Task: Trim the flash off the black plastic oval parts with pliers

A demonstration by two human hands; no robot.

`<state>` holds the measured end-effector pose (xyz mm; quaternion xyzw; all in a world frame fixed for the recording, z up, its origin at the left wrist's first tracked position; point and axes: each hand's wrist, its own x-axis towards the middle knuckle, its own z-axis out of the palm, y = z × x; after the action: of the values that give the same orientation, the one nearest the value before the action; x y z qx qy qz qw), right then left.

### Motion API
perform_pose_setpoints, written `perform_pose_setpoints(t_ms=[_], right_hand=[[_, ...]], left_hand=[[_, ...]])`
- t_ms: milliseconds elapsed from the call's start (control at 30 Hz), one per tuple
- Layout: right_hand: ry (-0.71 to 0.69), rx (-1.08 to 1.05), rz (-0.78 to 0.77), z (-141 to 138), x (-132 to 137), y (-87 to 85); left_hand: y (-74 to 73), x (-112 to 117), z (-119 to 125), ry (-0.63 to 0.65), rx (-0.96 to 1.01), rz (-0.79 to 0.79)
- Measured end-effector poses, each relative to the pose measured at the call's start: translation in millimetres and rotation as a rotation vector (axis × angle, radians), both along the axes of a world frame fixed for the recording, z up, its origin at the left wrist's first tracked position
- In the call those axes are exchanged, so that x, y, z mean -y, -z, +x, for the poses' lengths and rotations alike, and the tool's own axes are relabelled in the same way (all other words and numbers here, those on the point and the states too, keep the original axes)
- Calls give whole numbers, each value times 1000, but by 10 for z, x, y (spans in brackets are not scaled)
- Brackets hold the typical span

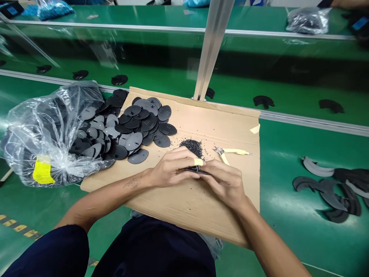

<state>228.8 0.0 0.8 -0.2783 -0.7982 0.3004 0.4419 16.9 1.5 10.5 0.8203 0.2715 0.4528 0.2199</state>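
Observation:
My left hand (175,165) and my right hand (226,179) meet over the cardboard sheet (173,204), fingers pinched on a thin black disc (197,170) between them. Fingers cover most of the disc, which is seen nearly edge-on. Yellow tape (198,162) wraps a fingertip of my left hand. Just beyond the hands lies a heap of small black plastic bits (191,147). Side cutters (221,151) with pale yellow handles rest on the cardboard, beyond my right hand. To the left, a pile of black oval discs (148,121) spreads over the cardboard.
A clear plastic bag (54,127) of discs with a yellow label (43,170) stands at the left. Curved black parts (331,188) lie on the green table to the right. A metal post (211,50) rises behind the cardboard. More black parts (263,101) sit along the green belt.

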Motion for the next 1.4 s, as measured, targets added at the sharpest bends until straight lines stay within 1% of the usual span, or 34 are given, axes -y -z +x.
perform_pose_setpoints(t_ms=[100,200,267,367,433,533,700,833,967,1033,1067,1200,1267,1333,1367,1400], right_hand=[[19,-18,-54,-1,-1,-12],[-12,-13,-84,-3,-13,-41],[-38,-14,-102,-5,-24,-62],[-56,-24,-133,-3,-42,-83],[-65,-29,-147,0,-50,-91],[-65,-34,-166,3,-46,-101],[-36,-71,-163,11,-18,-122],[-79,-51,-133,31,-18,-132],[-127,-44,-156,49,-20,-128],[-124,-51,-164,48,-14,-122],[-99,-55,-160,44,-10,-117],[104,-65,-87,20,-12,-88],[116,-11,-64,40,-49,-76],[86,119,-42,115,-121,-70],[94,213,-17,178,-168,-68],[137,321,17,255,-218,-66]], left_hand=[[-4,-16,6,29,37,-87],[-12,-10,4,50,103,-167],[-24,-11,-13,108,156,-270],[-39,-31,-52,205,236,-488],[-31,-47,-69,228,267,-604],[3,-56,-69,230,282,-679],[25,-50,-48,231,282,-683],[-22,-52,-59,275,215,-671],[-71,-44,-72,333,157,-698],[-69,-37,-68,340,153,-705],[-59,-34,-62,333,167,-710],[23,-19,-39,255,271,-700],[66,-16,-37,174,255,-660],[94,-26,-45,58,200,-575],[102,-37,-52,4,177,-517],[105,-52,-59,-37,166,-452]])
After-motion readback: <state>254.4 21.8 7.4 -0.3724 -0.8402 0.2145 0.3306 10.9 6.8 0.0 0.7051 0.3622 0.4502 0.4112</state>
